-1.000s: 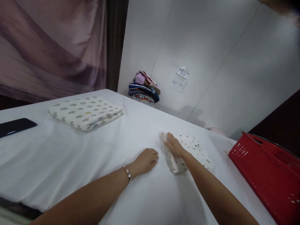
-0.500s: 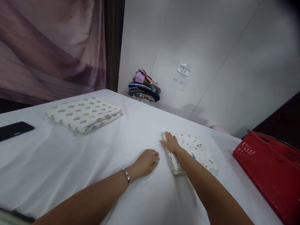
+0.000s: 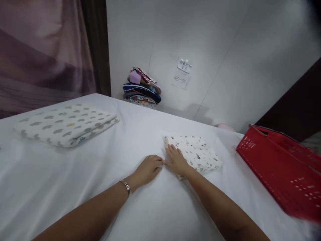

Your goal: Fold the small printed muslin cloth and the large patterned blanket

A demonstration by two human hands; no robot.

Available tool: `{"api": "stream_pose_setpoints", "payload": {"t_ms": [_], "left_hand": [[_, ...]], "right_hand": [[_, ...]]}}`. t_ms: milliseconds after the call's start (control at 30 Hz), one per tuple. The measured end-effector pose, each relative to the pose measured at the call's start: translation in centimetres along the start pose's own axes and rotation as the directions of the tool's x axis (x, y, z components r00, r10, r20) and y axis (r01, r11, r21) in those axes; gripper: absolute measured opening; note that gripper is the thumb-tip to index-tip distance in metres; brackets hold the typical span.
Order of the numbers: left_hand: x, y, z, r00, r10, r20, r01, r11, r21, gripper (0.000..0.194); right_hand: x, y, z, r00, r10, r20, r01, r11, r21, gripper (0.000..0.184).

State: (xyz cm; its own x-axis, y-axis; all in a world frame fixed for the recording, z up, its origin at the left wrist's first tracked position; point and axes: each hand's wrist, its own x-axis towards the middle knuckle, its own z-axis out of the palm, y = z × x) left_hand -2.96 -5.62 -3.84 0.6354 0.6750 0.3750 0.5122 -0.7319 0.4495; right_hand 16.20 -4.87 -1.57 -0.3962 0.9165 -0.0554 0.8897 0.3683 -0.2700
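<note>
A small folded white cloth (image 3: 198,150) with scattered dark and grey prints lies on the white-covered table (image 3: 140,134). My right hand (image 3: 177,160) rests palm down on its near left edge, fingers stretched out and nothing gripped. Just left of the cloth, my left hand (image 3: 149,170) lies palm down on the table cover, its fingers loosely extended and holding nothing. My right thumb's tip reaches the fingertips of the left hand. A bracelet (image 3: 126,186) circles the left wrist. The cloth's near left corner is partly hidden by my right hand.
On the left lies a larger folded white cloth (image 3: 65,125) with grey cloud-like prints. A red plastic basket (image 3: 278,170) stands at the right. Beyond the far edge is a stack of folded fabrics (image 3: 142,88) against the wall, near paper notes (image 3: 182,73).
The layered left side of the small cloth showed before; now its printed face covers that side. My hands have come closer together. The view has turned right, and the phone has left it.
</note>
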Motion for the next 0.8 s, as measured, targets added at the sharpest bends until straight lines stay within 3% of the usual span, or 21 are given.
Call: {"api": "stream_pose_setpoints", "payload": {"t_ms": [167, 333, 500, 600, 700, 800], "left_hand": [[0.0, -0.6, -0.1, 1.000, 0.012, 0.027, -0.012, 1.000, 0.003, 0.021], [0.1, -1.4, 0.2, 1.000, 0.014, 0.028, -0.015, 0.999, 0.037, 0.023], [0.0, -2.2, 0.7, 1.000, 0.009, 0.017, -0.010, 0.998, 0.061, 0.026], [-0.1, -2.4, 0.9, 0.997, -0.062, -0.047, 0.066, 0.995, 0.073, 0.031], [0.8, -1.2, 0.6, 0.986, -0.127, -0.112, 0.136, 0.988, 0.075, 0.038], [3.3, 1.6, 0.0, 0.992, -0.061, -0.112, 0.070, 0.994, 0.081, 0.042]], "right_hand": [[-0.4, 1.3, -1.9, 1.000, 0.021, 0.013, -0.022, 0.988, 0.150, 0.074], [-1.8, 2.6, -1.5, 0.993, 0.118, -0.029, -0.116, 0.992, 0.056, 0.073], [-1.9, 2.6, -0.7, 0.993, 0.110, -0.039, -0.109, 0.993, 0.037, 0.074], [-1.7, 2.6, -0.9, 0.994, 0.105, -0.044, -0.103, 0.994, 0.042, 0.075], [-1.7, 2.8, -0.8, 0.994, 0.099, -0.054, -0.097, 0.994, 0.045, 0.074], [-1.7, 2.8, -0.5, 0.992, 0.094, -0.088, -0.091, 0.995, 0.044, 0.068]]}}
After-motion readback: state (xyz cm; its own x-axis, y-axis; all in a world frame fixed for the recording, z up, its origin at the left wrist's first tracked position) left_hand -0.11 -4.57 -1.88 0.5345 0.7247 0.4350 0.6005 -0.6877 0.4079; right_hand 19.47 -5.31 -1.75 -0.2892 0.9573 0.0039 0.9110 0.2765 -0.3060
